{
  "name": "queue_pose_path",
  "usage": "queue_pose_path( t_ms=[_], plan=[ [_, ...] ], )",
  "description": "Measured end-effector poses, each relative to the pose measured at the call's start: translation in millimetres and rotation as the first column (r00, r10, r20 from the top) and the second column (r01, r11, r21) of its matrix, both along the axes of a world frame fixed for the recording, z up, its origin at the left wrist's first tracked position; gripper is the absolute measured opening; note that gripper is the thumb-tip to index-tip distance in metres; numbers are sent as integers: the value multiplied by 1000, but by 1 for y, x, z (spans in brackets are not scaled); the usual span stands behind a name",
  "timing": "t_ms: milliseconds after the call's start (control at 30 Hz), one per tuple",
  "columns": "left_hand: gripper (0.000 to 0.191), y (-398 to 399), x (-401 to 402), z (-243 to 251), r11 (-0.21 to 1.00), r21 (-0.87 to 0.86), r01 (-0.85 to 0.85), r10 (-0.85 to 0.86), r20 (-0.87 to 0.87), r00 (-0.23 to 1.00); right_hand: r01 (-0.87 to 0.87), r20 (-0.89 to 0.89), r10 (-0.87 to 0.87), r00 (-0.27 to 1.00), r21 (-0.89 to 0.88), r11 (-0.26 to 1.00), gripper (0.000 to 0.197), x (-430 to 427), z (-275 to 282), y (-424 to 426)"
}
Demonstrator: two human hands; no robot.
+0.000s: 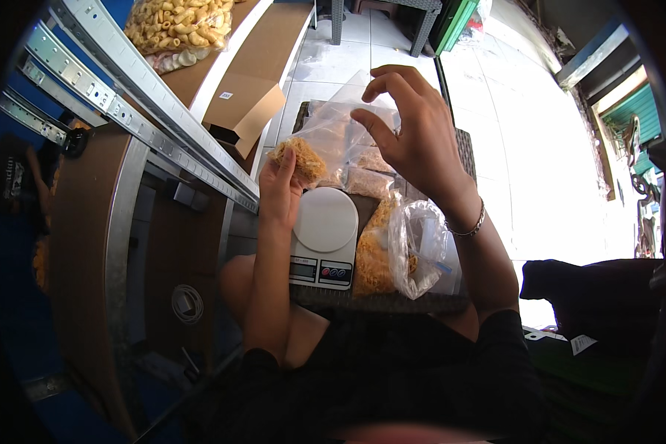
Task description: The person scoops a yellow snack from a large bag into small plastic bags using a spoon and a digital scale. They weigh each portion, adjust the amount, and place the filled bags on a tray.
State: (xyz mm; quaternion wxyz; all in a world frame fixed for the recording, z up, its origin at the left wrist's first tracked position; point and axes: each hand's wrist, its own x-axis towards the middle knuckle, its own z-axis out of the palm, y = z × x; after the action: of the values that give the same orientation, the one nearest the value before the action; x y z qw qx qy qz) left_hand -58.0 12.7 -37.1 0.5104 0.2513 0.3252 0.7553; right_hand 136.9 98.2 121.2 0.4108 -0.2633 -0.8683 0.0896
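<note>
My left hand (277, 194) grips the filled end of a clear plastic bag (306, 161) of orange-yellow shredded snack, its empty upper part stretching away to the right. Above that slack plastic, my right hand (413, 125) is raised with thumb and fingers apart, holding nothing visible. A white digital kitchen scale (326, 219) sits just below my left hand, its plate bare. To its right stands a larger open plastic bag (374, 261) of the same snack, its rim rolled outward. Several filled packets (369, 182) lie behind the scale on a dark woven table (466, 152).
On the left are perforated metal shelf posts (144, 83), an open cardboard box (250, 111) and a bag of tube-shaped snacks (180, 25) on a wooden shelf. A coiled white cable (187, 304) lies lower down. Another person (19, 177) is partly visible at the far left.
</note>
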Motion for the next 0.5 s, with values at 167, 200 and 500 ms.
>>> queue_pose_path(
  t_ms=[167,200,500],
  plan=[
    [48,-1,-6,-4,999,-9,-34,34,71,997,-134,74,175,982,-387,912,40,6,0,1],
    [48,-1,-7,-4,998,-17,-55,56,66,996,-116,95,190,977,-508,853,45,7,1,3],
    [45,-6,-9,6,999,-5,43,-43,56,998,-29,-16,24,1000,-507,861,45,17,11,-7]
  ],
)
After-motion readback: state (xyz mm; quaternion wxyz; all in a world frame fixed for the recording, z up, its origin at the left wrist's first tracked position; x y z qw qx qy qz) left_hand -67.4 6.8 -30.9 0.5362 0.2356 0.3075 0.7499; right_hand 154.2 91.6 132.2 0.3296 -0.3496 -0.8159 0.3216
